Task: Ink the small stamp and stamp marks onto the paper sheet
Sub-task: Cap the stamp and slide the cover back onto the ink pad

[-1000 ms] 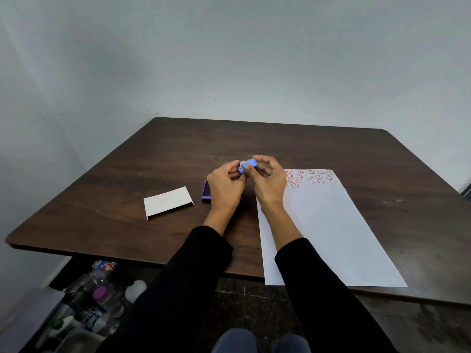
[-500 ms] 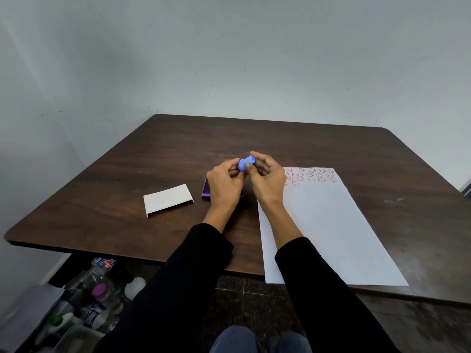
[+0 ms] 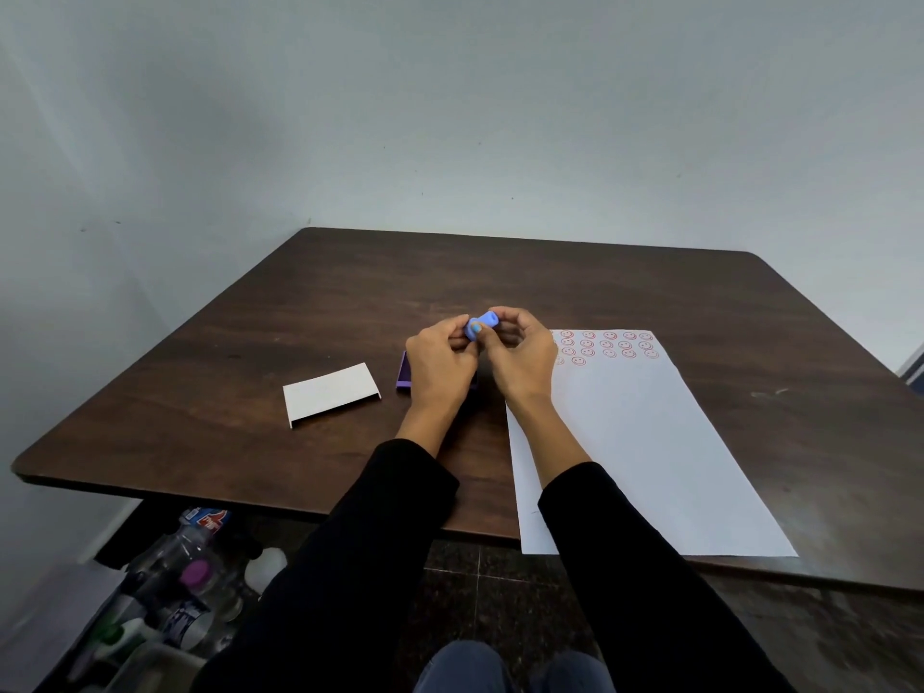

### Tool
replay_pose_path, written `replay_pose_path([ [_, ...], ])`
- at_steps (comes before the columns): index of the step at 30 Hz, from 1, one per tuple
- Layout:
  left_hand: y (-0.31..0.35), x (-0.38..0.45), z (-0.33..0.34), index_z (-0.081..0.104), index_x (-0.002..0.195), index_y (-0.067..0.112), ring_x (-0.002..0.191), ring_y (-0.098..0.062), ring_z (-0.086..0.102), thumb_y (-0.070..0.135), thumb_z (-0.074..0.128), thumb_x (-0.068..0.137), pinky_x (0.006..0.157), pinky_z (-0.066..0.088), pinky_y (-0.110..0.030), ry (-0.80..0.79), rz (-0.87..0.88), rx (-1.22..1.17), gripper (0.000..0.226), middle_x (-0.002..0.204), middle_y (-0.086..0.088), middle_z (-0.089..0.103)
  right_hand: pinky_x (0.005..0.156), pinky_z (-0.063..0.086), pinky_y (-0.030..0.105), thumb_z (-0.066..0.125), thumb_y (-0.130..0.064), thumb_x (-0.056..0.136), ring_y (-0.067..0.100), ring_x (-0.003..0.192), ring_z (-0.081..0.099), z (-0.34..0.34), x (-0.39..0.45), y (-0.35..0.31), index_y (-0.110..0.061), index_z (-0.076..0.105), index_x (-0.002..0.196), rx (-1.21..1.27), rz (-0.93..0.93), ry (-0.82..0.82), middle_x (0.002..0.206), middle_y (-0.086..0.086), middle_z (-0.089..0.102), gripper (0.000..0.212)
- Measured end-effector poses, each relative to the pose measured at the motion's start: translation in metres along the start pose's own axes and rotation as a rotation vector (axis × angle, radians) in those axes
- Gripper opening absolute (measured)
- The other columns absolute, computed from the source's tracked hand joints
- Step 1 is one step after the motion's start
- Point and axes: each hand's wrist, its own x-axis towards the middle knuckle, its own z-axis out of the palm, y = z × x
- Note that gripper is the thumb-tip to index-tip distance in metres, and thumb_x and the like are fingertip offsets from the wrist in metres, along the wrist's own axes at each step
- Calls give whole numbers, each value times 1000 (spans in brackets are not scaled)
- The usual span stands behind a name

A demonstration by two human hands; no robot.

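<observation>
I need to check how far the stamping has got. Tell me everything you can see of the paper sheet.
The paper sheet is plain white, lying flat on the dark wooden table, angled, its near edge reaching the table's front edge. Rows of small red smiley marks fill its far end; the rest is blank. The right hand and forearm hide part of its left edge.

- Both hands are raised above the dark wooden table [image 3: 350, 292], pinching a small blue stamp [image 3: 481, 325] between them.
- The left hand [image 3: 440, 365] grips one end of it, the right hand [image 3: 522, 355] the other.
- Beneath the left hand lies a purple ink pad [image 3: 404, 371], mostly hidden.
- A white lid [image 3: 330, 393] sits to the left of the pad.
- On the right lies a paper sheet [image 3: 640, 442], with rows of red smiley marks [image 3: 607, 343] along its far end.
- Plastic bottles [image 3: 190, 577] crowd the floor at lower left.
</observation>
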Motion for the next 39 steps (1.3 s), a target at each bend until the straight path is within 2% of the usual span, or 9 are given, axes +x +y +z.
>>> replay_pose_path([
  [4,1,-1,0,49,131,2,93,-14,67,2,70,78,81,46,-9,-30,-37,-23,57,112,-14,69,69,46,17,66,-18,84,6,75,65,-10,11,-17,-17,59,97,-74,-86,127,84,-5,68,15],
  [10,6,-2,-7,53,128,8,99,-16,66,4,58,86,87,49,-20,62,32,22,42,113,-12,69,59,40,31,52,-29,94,21,71,55,-30,9,-3,-12,41,107,-539,-33,-103,84,5,58,24],
  [15,8,-2,-22,58,122,13,91,-5,62,8,58,86,89,54,-29,107,8,55,37,111,-5,70,50,37,20,50,-30,95,13,64,51,-40,7,6,-12,40,106,-552,9,-128,83,6,57,24],
  [18,6,-3,-34,60,120,13,94,-7,63,8,58,86,89,54,-28,119,6,56,34,111,-6,70,51,38,21,50,-29,95,11,62,50,-46,10,5,-12,39,105,-555,15,-115,84,8,58,22],
  [23,4,-4,-48,61,117,9,97,-12,64,7,59,86,86,52,-24,122,13,82,31,110,-7,69,75,52,42,50,-25,95,30,84,62,-46,9,-10,-12,42,110,-680,-22,-225,100,17,65,21],
  [26,4,-5,-56,61,115,9,95,-13,65,7,59,85,87,53,-27,139,-1,100,31,109,-8,70,82,47,40,53,-23,92,33,91,59,-41,6,-21,-13,47,109,-804,-47,-362,106,15,64,20],
  [29,2,-7,-65,61,117,10,97,-13,64,8,60,85,89,54,-30,143,-27,120,32,110,-7,69,88,41,40,53,-20,91,34,98,58,-36,2,-24,-13,51,107,-976,-85,-412,109,15,65,18],
  [34,0,-10,-87,59,120,10,100,-16,64,12,62,84,92,53,-34,175,-68,141,36,111,-8,69,96,37,42,54,-18,92,32,106,57,-29,-5,-22,-14,48,116,-1099,-138,-387,114,14,65,25],
  [39,-2,-7,-109,55,123,11,106,-20,62,18,62,85,97,48,-37,261,-205,140,40,116,-8,66,100,36,44,48,-21,95,34,117,52,-13,-9,-31,-14,45,129,-916,-204,-243,122,14,62,35],
])
